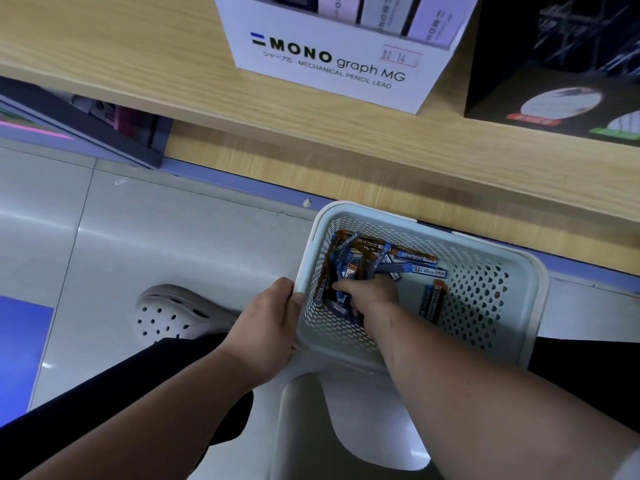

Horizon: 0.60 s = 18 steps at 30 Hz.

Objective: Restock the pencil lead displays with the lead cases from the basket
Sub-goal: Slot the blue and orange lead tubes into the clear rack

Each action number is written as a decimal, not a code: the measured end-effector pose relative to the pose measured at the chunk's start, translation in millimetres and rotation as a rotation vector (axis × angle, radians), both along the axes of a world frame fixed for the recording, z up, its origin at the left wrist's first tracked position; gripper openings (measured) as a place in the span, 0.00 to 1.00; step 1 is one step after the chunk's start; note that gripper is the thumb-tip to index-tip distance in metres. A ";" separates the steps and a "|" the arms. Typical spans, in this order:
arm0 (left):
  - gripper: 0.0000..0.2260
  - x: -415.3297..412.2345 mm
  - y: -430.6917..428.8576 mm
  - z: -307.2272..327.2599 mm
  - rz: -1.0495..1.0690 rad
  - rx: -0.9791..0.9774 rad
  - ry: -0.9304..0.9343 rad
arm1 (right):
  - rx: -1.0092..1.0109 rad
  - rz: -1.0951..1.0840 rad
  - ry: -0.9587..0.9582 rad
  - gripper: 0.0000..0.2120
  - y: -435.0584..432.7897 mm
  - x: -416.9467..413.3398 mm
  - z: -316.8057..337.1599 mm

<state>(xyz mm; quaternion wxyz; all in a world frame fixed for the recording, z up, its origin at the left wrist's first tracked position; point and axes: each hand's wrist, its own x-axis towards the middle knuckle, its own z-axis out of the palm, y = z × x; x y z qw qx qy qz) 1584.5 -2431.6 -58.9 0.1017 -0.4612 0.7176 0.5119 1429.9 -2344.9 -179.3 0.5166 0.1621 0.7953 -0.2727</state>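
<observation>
Centre left: left hand (pixel 266 317) grips the rim of the pale perforated plastic basket (pixel 363 210); hold it steady. Centre: right hand (pixel 370 294) is buried among the slim blue and orange lead cases (pixel 408 265); finger closure cannot be determined. Gather cases parallel, then lift toward the white cardboard display box (pixel 332 64), upper centre.

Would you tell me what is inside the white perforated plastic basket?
Blue and orange pencil lead cases lie heaped in the white perforated plastic basket; the right hand grips some. Anything under that hand is hidden.

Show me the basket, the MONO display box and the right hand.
basket (pixel 478 299): head view, its perforated right wall.
MONO display box (pixel 329 64): head view, its printed front face.
right hand (pixel 370 294): head view, its back.
</observation>
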 end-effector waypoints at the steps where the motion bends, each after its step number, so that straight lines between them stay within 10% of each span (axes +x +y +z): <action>1: 0.13 -0.2 -0.1 -0.2 -0.001 -0.001 0.000 | -0.003 0.015 -0.005 0.26 0.0 0.5 -0.4; 18: 0.14 1.4 0.9 -3.8 -0.006 -0.020 0.012 | -0.147 0.165 -0.093 0.10 12.7 -27.5 30.2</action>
